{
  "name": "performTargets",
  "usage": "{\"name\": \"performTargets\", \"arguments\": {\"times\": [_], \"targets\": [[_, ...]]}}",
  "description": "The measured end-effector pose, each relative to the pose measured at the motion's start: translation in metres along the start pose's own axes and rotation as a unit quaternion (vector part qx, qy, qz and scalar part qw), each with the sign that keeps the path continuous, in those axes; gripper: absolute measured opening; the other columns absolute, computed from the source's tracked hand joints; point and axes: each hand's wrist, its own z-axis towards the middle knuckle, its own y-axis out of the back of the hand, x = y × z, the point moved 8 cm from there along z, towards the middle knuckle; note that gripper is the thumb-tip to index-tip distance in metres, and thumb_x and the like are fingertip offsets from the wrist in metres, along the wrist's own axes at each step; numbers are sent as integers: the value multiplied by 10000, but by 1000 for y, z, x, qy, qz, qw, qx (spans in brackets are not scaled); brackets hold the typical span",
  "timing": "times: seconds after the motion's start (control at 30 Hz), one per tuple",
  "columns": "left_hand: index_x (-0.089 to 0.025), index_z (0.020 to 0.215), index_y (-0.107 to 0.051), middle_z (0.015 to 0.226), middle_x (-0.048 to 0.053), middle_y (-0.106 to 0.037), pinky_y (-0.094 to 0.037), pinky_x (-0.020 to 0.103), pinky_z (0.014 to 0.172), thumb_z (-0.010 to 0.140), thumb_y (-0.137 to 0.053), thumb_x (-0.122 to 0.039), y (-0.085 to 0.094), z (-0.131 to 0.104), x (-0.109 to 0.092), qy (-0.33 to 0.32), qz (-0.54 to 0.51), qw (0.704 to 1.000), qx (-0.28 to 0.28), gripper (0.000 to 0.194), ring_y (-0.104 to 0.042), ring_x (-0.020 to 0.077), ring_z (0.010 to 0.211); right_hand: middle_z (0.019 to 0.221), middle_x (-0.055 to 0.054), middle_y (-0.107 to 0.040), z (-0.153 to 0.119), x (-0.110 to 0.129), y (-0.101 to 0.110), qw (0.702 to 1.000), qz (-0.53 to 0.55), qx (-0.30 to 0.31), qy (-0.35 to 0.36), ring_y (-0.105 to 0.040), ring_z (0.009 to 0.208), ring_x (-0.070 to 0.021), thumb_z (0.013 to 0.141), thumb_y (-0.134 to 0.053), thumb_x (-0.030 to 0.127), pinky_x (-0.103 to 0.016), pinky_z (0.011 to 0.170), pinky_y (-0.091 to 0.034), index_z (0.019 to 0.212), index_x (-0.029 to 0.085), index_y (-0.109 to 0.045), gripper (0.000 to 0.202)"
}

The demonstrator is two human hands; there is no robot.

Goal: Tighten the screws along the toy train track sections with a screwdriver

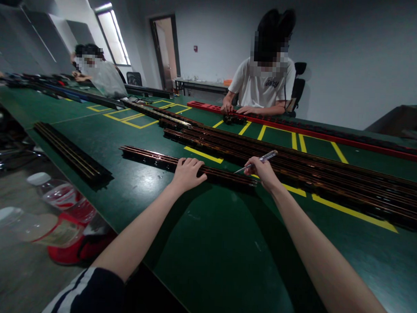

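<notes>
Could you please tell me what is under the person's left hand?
A long dark rail runs under the left hand and shows on both sides of it. The stretch beneath the palm and fingers is covered.

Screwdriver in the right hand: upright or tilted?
Tilted. The screwdriver slants through the right hand: handle end up and to the right, shaft sloping down leftward to the dark rail.
</notes>
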Motion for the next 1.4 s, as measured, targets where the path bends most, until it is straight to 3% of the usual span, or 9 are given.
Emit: {"name": "performTargets", "arguments": {"times": [0.77, 1.4], "targets": [[-220, 1114, -601, 1147, 76, -660, -247, 503, 1072, 830, -425, -146, -3, 1, -1, -18, -16, 1000, -13, 342, -545, 246, 1129, 511, -29, -634, -2, -2, -19, 999, 3, 37, 1, -573, 469, -115, 770, -504, 194, -209, 487, -474, 589, 165, -580, 198], [-217, 1132, -602, 1158, 73, -661, -250, 498, 1069, 784, -370, -15, -4, 1, 0, -14, -12, 1000, -5, 465, -547, 240, 1143, 491, -19, -611, -2, -1, -13, 1000, -14, 18, 15, -569, 468, -126, 691, -498, 213, -227, 492, -469, 544, 178, -574, 170]]}}
